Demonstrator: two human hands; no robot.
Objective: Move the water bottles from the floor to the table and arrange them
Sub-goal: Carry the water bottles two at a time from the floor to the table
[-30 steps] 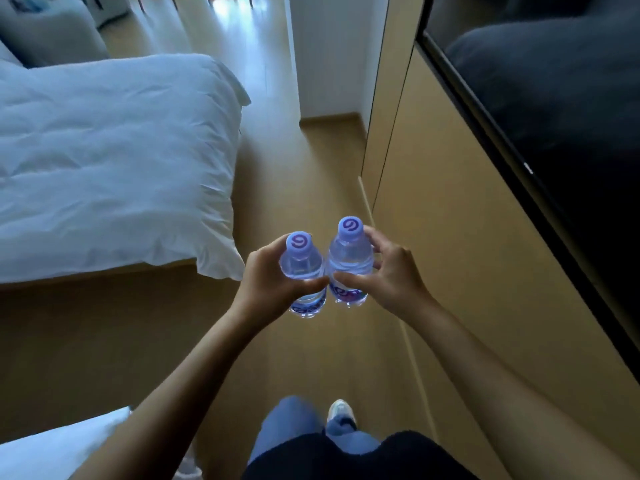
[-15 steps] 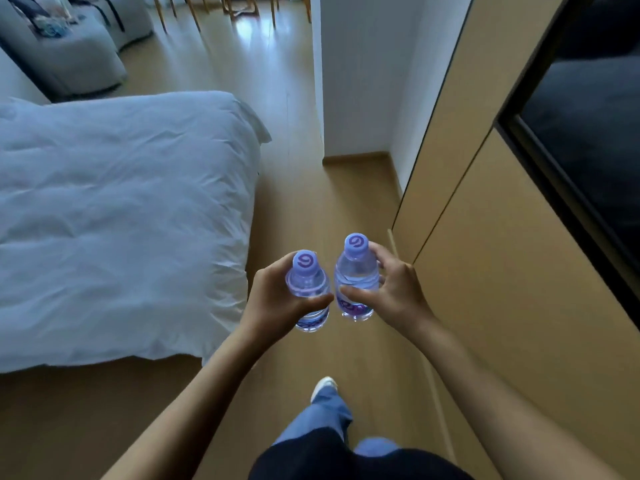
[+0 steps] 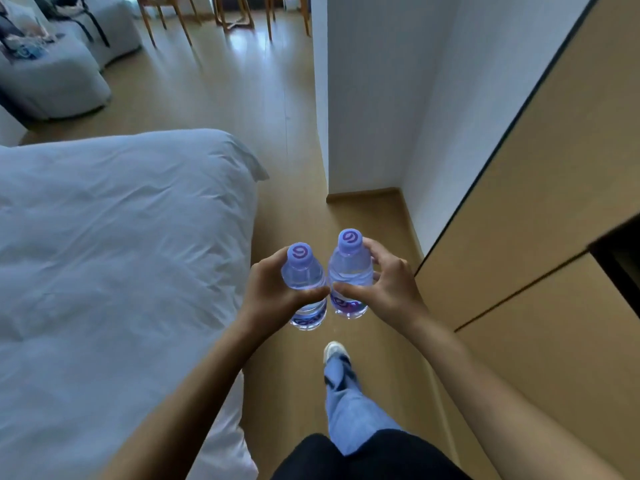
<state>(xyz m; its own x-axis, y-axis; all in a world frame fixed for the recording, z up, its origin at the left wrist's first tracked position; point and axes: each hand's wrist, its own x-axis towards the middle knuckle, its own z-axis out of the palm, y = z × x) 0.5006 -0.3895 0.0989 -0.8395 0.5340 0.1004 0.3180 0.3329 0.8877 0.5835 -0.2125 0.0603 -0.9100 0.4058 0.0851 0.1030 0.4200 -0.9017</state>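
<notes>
While the walk goes on: the bed corner has slid closer since a second ago, chair legs now showing up ahead, so I'd guess table's coming.
Left hand: wrapped round left bottle.
Right hand: gripping right bottle.
Bottles: clear, purple caps, upright, side by side at chest height.

Two clear, purple-capped water bottles, left bottle and right bottle, are standing upright, side by side, sides touching, above the floor.
</notes>
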